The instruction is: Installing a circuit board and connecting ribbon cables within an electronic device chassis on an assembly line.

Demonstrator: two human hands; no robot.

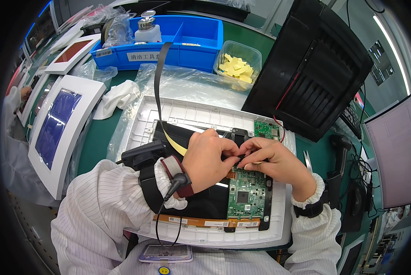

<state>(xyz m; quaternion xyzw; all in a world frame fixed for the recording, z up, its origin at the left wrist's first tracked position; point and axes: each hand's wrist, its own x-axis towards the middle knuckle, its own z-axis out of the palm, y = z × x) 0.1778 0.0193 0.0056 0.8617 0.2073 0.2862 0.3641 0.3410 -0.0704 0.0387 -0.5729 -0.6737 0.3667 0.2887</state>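
Note:
My left hand (210,158) and my right hand (272,160) meet fingertip to fingertip over the upper end of a green circuit board (249,195). Both are closed in a pinch around a small dark piece, mostly hidden by the fingers; its kind cannot be made out. A thin tan tip shows by my right fingers. The board lies on a black display panel (205,201) inside a white plastic housing (143,114). An orange flat strip (194,222) runs along the panel's near edge. A long black strip (158,87) with a yellowish lower end curves down to my left hand.
Behind the housing stand a blue divided bin (191,55), a pump bottle (148,34) and a clear tub (256,55) of yellow pieces. A large black casing (308,68) leans at right, near a scanner (341,149). White framed panels (61,123) lie left; a wrist-strap cord (157,229) hangs from my left wrist.

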